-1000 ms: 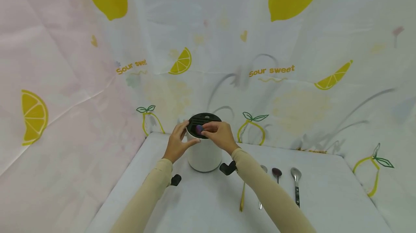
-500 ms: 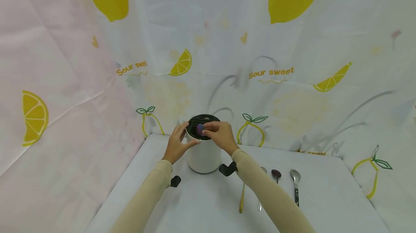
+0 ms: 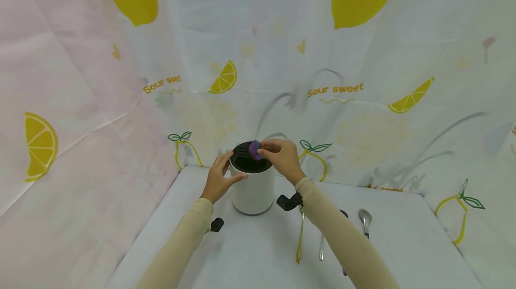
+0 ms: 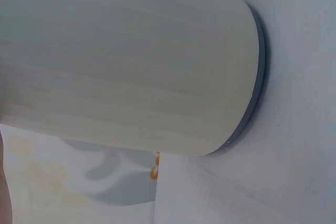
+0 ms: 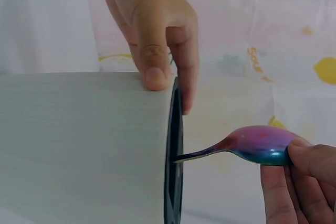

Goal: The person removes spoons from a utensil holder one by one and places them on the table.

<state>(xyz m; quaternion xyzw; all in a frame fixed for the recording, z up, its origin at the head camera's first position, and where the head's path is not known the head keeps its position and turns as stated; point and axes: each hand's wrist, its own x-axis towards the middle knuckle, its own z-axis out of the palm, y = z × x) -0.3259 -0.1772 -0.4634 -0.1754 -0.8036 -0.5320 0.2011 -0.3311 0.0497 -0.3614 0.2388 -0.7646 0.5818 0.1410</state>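
A white cylindrical utensil holder (image 3: 253, 195) with a black slotted lid (image 3: 243, 163) stands upright on the table. My left hand (image 3: 217, 180) holds its left side, thumb on the white wall and fingers at the lid's rim. My right hand (image 3: 284, 158) pinches an iridescent purple-blue spoon (image 3: 255, 150) above the lid. In the right wrist view, finger and thumb grip the spoon's bowl (image 5: 262, 142), and its handle runs into the lid; the handle's far end is hidden inside. The left wrist view shows the holder's wall (image 4: 131, 72) and dark base.
To the right on the white table (image 3: 250, 253) lie a gold utensil (image 3: 300, 242), a silver one (image 3: 321, 248), a dark spoon (image 3: 344, 213) partly under the right sleeve, and a silver spoon (image 3: 365, 218). A lemon-print cloth (image 3: 242, 114) hangs close behind the holder.
My right hand has moved up and slightly right with the spoon, so more of the spoon shows above the lid. My left hand stays in place on the holder.
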